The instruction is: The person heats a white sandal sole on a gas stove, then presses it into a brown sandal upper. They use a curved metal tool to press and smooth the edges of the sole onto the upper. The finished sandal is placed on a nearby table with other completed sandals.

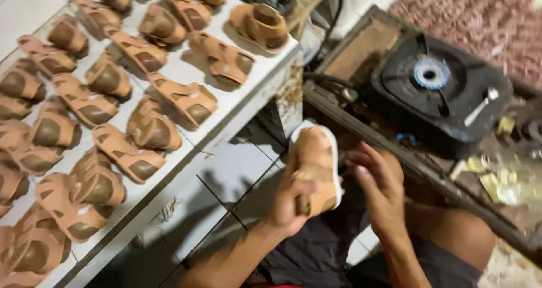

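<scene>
The tan leather sandal with a white sole (316, 166) is held up in the air over the person's lap, off the right-hand edge of the white worktop (237, 116) and in front of the black gas burner with a ring of blue flame (432, 73). Its long axis runs nearly straight away from the person, toe end at the top towards the burner and heel end down towards the body, with the white sole rim showing along the right side.

The left hand (291, 206) has it: the fingers are curled shut around the lower, heel end from below and from the left, the thumb pressed over the tan upper. The right hand (378, 186) is just beside the sandal on its right, fingers loosely bent and half open, the fingertips near or touching the white sole edge about midway along; whether they actually grip it cannot be told because of blur. So the left hand carries the sandal, and the right hand stands to the side of its long axis.

On the worktop, well apart to the left, lie rows of tan sandal uppers on brown lasts (96, 107), reaching to its far corner.
</scene>
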Motion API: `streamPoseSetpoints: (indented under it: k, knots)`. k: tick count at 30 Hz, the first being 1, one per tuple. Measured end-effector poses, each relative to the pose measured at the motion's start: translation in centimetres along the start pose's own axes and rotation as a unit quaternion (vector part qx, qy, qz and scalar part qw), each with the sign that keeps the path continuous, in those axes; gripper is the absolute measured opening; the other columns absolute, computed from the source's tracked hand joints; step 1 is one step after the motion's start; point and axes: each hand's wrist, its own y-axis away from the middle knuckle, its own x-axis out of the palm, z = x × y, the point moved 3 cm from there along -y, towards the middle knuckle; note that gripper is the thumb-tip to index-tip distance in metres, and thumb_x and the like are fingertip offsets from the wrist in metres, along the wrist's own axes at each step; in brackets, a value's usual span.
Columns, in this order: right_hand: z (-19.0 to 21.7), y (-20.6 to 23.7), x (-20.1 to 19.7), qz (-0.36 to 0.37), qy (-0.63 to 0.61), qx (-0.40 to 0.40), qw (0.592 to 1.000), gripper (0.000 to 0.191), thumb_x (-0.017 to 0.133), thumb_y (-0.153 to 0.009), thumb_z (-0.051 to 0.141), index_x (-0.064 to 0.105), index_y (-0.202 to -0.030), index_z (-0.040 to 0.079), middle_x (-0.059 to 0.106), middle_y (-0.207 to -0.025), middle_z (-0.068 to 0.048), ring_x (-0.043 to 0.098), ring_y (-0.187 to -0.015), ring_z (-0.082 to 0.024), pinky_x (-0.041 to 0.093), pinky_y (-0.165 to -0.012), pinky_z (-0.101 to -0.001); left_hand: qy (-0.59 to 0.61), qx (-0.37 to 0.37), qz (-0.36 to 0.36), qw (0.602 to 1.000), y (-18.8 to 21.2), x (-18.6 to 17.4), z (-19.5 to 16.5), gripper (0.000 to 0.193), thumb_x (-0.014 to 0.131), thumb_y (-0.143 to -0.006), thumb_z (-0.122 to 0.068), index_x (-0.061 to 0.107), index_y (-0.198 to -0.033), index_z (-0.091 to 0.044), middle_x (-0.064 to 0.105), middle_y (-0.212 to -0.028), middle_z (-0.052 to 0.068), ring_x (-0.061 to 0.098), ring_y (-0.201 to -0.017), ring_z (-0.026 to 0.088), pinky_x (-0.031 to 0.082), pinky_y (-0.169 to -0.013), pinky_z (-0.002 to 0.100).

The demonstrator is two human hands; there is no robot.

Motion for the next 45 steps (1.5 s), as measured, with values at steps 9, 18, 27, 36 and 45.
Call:
streamPoseSetpoints:
  k: [9, 18, 27, 36, 45]
  knots:
    - [7.3, -16.4, 20.9, 0.182, 0.395, -0.379, 0.817, 0.091, 0.090, -0.077, 0.026, 0.041, -0.152, 0.015, 0.032, -0.153, -0.033, 0.034, -0.138, -0.051, 0.035, -0.114, -0.0554, 0.018, 0.112, 0.010, 0.993, 7.3, -1.6, -8.4, 0.116, 0.073, -0.073, -0.028, 0.006, -0.167, -0.022, 0.051, -0.136, 0.021, 0.063, -0.109, 0.035, 0.058, -0.089, 0.052]
    - [8.9, -14.5, 15.8, 0.170, 0.217, -0.259, 0.925, 0.077, 0.083, -0.080, 0.018, 0.045, -0.147, 0.009, 0.050, -0.140, -0.019, 0.054, -0.135, -0.035, 0.047, -0.116, -0.0468, -0.168, 0.331, -0.094, 0.924, 0.5, -1.8, -13.8, 0.107, 0.068, -0.077, -0.010, 0.012, -0.168, -0.017, 0.038, -0.158, 0.012, 0.051, -0.133, 0.028, 0.049, -0.109, 0.040]
    - [2.4, -0.4, -6.0, -0.099, -0.423, 0.055, 0.899, 0.073, 0.057, -0.107, 0.046, 0.037, -0.158, -0.002, 0.052, -0.148, -0.019, 0.053, -0.131, -0.034, 0.042, -0.111, -0.0476, -0.330, 0.374, -0.299, 0.813, -13.6, -4.4, -15.8, 0.069, 0.057, -0.105, -0.026, 0.029, -0.164, -0.004, 0.023, -0.172, 0.016, 0.030, -0.154, 0.030, 0.028, -0.123, 0.039]
    - [-3.8, 4.5, -13.0, -0.106, -0.496, 0.117, 0.854, 0.079, 0.055, -0.111, 0.045, 0.037, -0.157, -0.016, 0.054, -0.140, -0.033, 0.059, -0.122, -0.041, 0.047, -0.104, -0.0479, -0.273, 0.448, -0.283, 0.803, -13.1, -6.2, -16.5, 0.076, 0.062, -0.101, -0.018, 0.022, -0.164, -0.008, 0.021, -0.171, 0.015, 0.026, -0.156, 0.027, 0.023, -0.126, 0.039]
    - [-5.5, 6.3, -16.8, -0.171, -0.388, 0.161, 0.891, 0.076, 0.052, -0.111, 0.061, 0.041, -0.158, 0.002, 0.058, -0.137, -0.028, 0.061, -0.116, -0.042, 0.051, -0.095, -0.0465, -0.231, 0.410, -0.267, 0.841, -16.4, -7.4, -16.1, 0.068, 0.065, -0.094, -0.015, 0.041, -0.155, -0.001, 0.047, -0.155, 0.016, 0.050, -0.136, 0.025, 0.040, -0.115, 0.036]
